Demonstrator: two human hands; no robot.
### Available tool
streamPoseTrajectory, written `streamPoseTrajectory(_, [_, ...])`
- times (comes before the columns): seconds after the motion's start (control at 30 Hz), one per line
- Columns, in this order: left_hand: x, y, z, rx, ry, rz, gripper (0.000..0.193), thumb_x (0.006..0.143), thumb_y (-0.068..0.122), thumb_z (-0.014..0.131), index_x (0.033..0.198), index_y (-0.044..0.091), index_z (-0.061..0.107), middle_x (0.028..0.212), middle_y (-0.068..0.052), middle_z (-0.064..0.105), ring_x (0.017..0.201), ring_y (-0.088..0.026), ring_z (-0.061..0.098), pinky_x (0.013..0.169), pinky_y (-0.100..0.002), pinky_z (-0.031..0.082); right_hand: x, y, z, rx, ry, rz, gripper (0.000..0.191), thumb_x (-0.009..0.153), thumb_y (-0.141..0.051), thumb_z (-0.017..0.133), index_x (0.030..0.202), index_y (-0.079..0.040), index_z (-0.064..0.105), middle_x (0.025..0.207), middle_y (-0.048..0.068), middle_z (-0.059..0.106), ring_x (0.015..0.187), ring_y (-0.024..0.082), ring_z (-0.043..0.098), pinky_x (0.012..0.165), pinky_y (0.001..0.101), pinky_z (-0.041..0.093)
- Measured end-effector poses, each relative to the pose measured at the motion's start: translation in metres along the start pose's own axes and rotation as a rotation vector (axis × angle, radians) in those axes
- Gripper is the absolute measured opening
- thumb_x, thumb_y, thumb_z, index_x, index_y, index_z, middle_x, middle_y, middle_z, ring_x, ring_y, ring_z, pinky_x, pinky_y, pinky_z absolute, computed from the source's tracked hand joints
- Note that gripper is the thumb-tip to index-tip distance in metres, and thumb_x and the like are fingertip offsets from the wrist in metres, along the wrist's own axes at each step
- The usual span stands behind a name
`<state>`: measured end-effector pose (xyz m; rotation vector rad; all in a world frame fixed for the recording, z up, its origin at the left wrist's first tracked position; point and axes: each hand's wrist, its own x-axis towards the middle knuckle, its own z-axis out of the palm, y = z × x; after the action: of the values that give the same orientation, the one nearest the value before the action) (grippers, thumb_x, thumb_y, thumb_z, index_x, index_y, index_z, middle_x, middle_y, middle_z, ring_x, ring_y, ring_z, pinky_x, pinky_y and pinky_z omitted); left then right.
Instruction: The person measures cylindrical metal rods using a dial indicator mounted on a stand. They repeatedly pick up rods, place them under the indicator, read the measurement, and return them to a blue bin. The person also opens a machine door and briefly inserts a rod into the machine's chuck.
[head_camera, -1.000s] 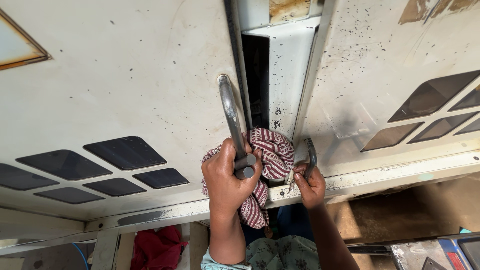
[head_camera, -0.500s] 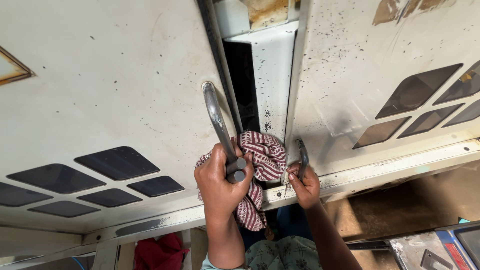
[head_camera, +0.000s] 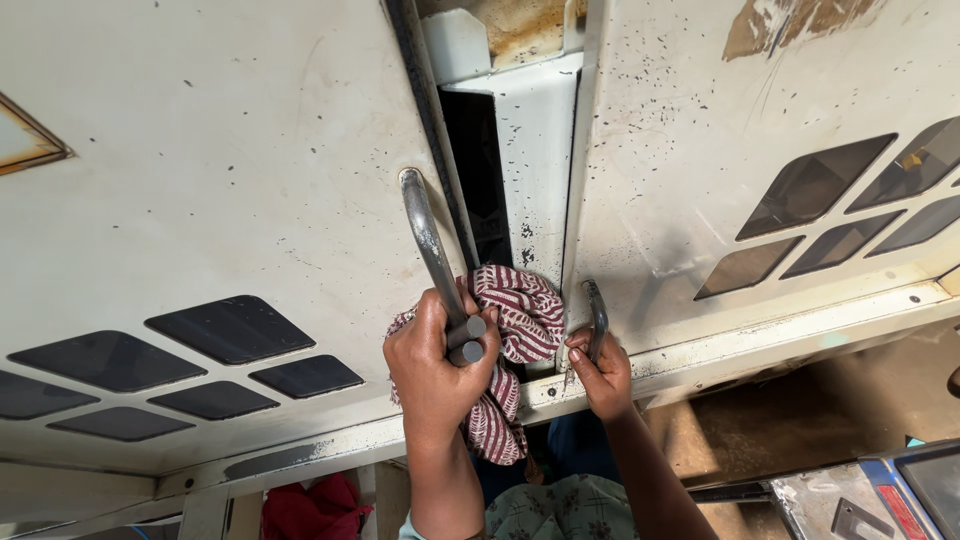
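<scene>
My left hand grips the lower end of a long grey metal door handle on the left white cabinet door. A red-and-white striped cloth is bunched between that hand and the door edge, and part of it hangs below my wrist. My right hand is closed around a smaller metal handle at the bottom of the right white door. A dark gap shows between the two doors.
Both doors are speckled with dark spots and have dark diamond-shaped vent openings. A white ledge runs under the doors. A red cloth lies lower left, and a metal tool box sits lower right.
The view has shifted slightly, so the doors and hands sit a little to the left in the frame. Both hands keep the same grip on their handles.
</scene>
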<state>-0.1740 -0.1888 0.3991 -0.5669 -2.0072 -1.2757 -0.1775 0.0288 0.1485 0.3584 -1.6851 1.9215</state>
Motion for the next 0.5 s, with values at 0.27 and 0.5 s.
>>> streamPoseTrajectory(0.27, [0.0002, 0.0012, -0.0011, 0.001, -0.006, 0.008, 0.022, 0.079, 0.010, 0.081, 0.089, 0.008, 0.061, 0.060, -0.001, 0.060, 0.052, -0.009, 0.063, 0.052, -0.026, 0.046, -0.0015, 0.0004, 0.0006, 0.031, -0.003, -0.001, 0.015, 0.101, 0.001, 0.057, 0.116, 0.000, 0.060, 0.091, 0.001, 0.058, 0.073, 0.005, 0.047, 0.067, 0.0229, 0.040])
streamPoseTrajectory(0.5, [-0.0008, 0.0003, 0.0003, -0.017, -0.008, -0.001, 0.021, 0.080, 0.010, 0.080, 0.091, 0.008, 0.063, 0.059, 0.000, 0.061, 0.052, -0.008, 0.064, 0.050, -0.025, 0.046, -0.0015, 0.0024, -0.0007, 0.056, 0.001, 0.005, 0.016, 0.101, 0.001, 0.056, 0.116, 0.000, 0.060, 0.089, 0.000, 0.058, 0.072, 0.005, 0.047, 0.066, 0.0221, 0.040])
